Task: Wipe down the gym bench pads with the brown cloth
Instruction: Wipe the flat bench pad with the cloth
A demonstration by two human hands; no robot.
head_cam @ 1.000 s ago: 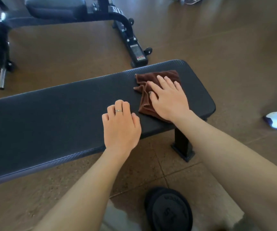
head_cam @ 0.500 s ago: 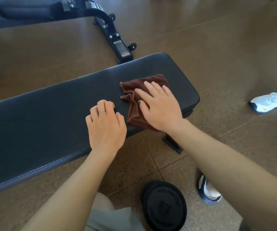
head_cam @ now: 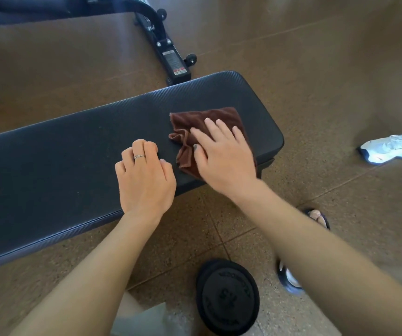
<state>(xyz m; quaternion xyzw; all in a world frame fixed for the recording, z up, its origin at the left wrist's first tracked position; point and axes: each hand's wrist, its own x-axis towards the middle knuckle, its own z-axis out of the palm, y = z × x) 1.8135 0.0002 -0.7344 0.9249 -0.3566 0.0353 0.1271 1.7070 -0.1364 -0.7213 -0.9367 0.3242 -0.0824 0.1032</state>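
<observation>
A long black bench pad [head_cam: 62,154] crosses the view from the lower left to the middle right. The brown cloth [head_cam: 195,122] lies crumpled near the pad's right end. My right hand [head_cam: 221,156] presses flat on the cloth with straight, spread fingers. My left hand [head_cam: 144,178], with a ring on one finger, rests on the pad just left of the cloth; its fingers are curled under and hold nothing.
A black weight plate [head_cam: 228,297] lies on the brown floor below the bench. A second bench frame [head_cam: 161,44] with small wheels stands behind. A white sneaker [head_cam: 393,147] is at the right, and sandalled feet [head_cam: 318,218] are near my right arm.
My right hand has slid the cloth back from the pad's far edge toward the near side. My left hand has stayed in place on the pad.
</observation>
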